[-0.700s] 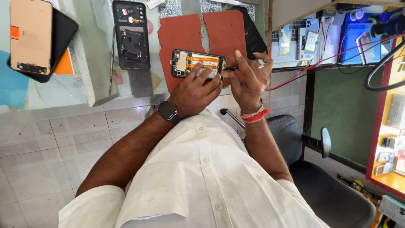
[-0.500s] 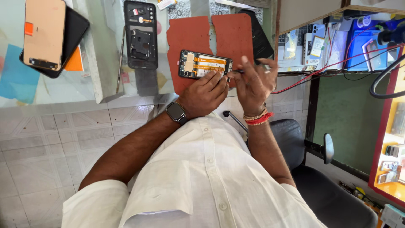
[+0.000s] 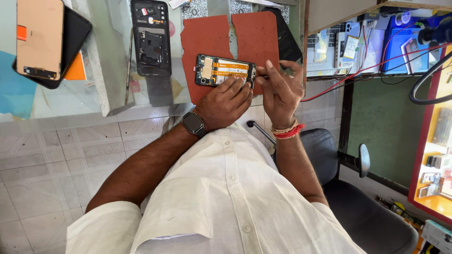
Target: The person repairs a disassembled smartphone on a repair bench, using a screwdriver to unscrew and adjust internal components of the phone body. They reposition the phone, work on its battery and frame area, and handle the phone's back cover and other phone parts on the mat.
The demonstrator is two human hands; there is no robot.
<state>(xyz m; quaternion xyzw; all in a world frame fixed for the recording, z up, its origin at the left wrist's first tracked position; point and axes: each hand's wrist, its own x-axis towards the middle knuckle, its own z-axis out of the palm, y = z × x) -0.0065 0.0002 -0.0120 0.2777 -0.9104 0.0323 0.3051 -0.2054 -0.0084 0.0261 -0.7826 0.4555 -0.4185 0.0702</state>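
On the red mat (image 3: 207, 37) lies the opened phone (image 3: 225, 70) — the left hand (image 3: 225, 101) presses its fingers flat on the near edge to steady it, while the right hand (image 3: 278, 89), just beside it, pinches a thin tool (image 3: 262, 75) at its end.

Matt red rubber-like mat (image 3: 207, 42) beneath the opened phone (image 3: 225, 70); glossy glass counter (image 3: 94, 94) left of the mat.

Brightness: even daylight, well exposed.
Glare: pale reflections across the glass counter (image 3: 94, 99).
Shadows: soft, faint.
Focus: sharp centrally.
Distortion: wide-angle stretching at edges; shelves (image 3: 438, 141) bow.
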